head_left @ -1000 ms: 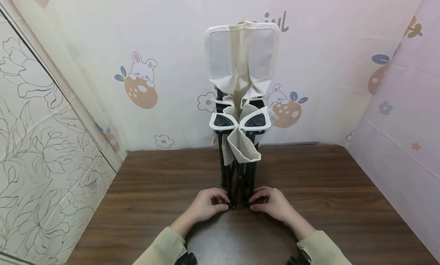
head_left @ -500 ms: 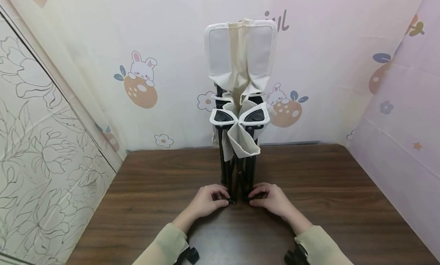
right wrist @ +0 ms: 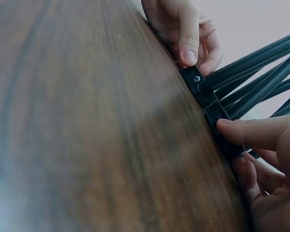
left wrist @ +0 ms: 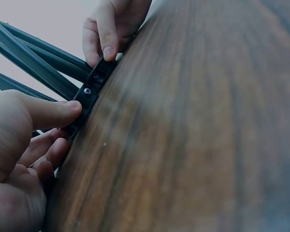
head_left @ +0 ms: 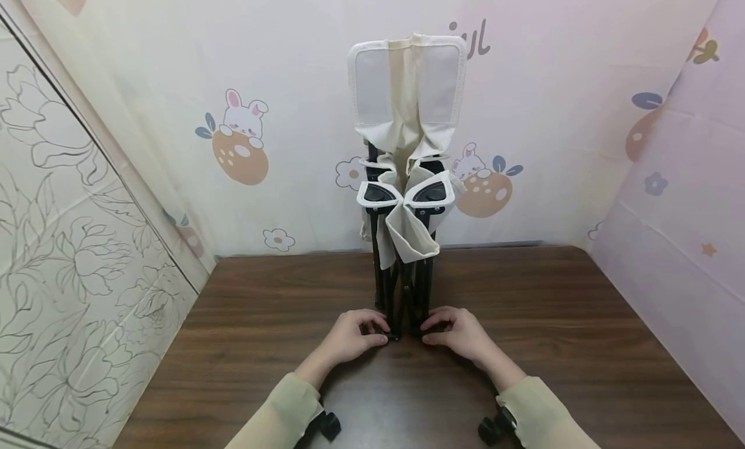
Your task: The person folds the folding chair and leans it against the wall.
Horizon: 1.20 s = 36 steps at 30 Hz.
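A folded camp chair (head_left: 372,87) with cream-and-white fabric and black legs stands upright on the table, its sides drawn close together. My left hand (head_left: 349,336) pinches the left front foot low at the tabletop, thumb in front and fingers behind. On the other side, my right hand (head_left: 464,336) pinches the right front foot in the same way. Close up in the left wrist view, the black plastic foot pieces (left wrist: 87,91) with screws lie side by side. The right wrist view shows crossing black tubes (right wrist: 261,58) running up from them. The rear feet are mostly hidden behind the front ones.
The brown wooden table (head_left: 262,294) reaches back to a printed wall cloth (head_left: 302,112). A panel with line-drawn flowers (head_left: 81,261) borders the left, and another cloth (head_left: 687,242) the right. Each wrist carries a black mount (head_left: 330,426) near the sleeve.
Both hands and the chair's feet have shifted slightly away from me, toward the back of the table. The grip on both feet is unchanged.
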Tool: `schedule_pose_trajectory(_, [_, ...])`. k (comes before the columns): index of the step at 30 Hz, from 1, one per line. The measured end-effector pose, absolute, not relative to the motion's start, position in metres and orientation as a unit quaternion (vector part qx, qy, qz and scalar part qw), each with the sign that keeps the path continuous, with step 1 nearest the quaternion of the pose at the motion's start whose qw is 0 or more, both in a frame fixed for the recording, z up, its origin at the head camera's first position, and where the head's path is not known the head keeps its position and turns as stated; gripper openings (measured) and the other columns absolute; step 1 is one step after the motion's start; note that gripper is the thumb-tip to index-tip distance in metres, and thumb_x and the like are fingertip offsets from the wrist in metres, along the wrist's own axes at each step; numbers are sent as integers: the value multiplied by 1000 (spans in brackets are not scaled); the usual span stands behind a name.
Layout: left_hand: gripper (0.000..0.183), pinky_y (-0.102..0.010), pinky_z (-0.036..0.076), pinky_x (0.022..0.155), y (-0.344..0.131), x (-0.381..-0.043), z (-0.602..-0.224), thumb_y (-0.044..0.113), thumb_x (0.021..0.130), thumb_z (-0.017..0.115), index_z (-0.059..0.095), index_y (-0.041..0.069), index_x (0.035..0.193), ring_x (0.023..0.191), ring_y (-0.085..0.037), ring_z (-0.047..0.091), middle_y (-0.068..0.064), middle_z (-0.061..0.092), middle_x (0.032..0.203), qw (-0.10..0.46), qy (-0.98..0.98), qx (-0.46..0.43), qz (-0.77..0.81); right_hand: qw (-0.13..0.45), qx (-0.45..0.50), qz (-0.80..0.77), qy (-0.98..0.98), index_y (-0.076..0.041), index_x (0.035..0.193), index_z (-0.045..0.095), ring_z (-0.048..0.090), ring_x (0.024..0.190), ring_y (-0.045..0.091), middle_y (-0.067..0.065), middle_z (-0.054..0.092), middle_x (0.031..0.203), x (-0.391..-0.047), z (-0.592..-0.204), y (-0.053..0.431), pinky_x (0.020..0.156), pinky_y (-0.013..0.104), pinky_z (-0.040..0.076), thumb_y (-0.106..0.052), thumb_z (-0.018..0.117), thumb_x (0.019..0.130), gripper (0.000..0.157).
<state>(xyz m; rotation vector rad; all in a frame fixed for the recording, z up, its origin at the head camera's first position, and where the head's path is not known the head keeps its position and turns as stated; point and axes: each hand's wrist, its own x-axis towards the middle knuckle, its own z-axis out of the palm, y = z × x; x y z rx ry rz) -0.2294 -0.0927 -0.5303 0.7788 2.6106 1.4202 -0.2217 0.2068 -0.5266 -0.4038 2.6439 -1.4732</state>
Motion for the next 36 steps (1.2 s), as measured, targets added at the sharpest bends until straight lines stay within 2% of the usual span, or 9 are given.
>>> schedule_pose_trajectory(5, [12,-26,53,71,-93,-233,-531,11,91,88,84,18,101,83,-7,67,-2,79,124,31,848,256,463,40,-130,-484,864,-20,96,86,69,124,33,13,74,132,-225,-530,205,94,39,56,-17,96,82,17])
schedule_pose_trajectory(8, [13,-26,53,73,-94,-237,-533,12,92,88,84,18,102,84,-6,67,-1,78,126,35,849,254,462,40,-131,-486,863,-20,96,86,67,130,36,12,75,132,-228,-530,205,104,49,53,-16,96,83,17])
schedule_pose_trajectory(11, [13,-26,53,74,-94,-241,-535,13,92,88,84,19,102,85,-6,67,-1,78,127,38,850,251,461,46,-127,-492,860,-19,97,86,65,132,36,12,74,133,-231,-529,205,109,53,50,-16,95,83,16])
schedule_pose_trajectory(18, [12,-27,53,73,-93,-247,-535,13,93,88,84,18,103,84,-8,67,-2,78,127,38,846,251,468,56,-117,-503,855,-17,99,86,63,134,38,14,73,136,-237,-529,204,115,59,45,-15,95,84,17])
schedule_pose_trajectory(25, [12,-27,53,72,-93,-254,-535,12,93,88,83,18,102,83,-7,67,-3,78,127,35,847,247,469,64,-111,-508,852,-15,101,86,57,140,44,17,69,142,-242,-527,205,119,69,37,-16,92,88,14])
schedule_pose_trajectory(36, [12,-27,54,73,-91,-259,-536,13,94,87,83,19,103,82,-7,67,-3,77,129,35,851,236,467,65,-108,-504,854,-15,102,86,56,141,45,17,69,142,-250,-529,206,120,71,34,-17,92,89,14])
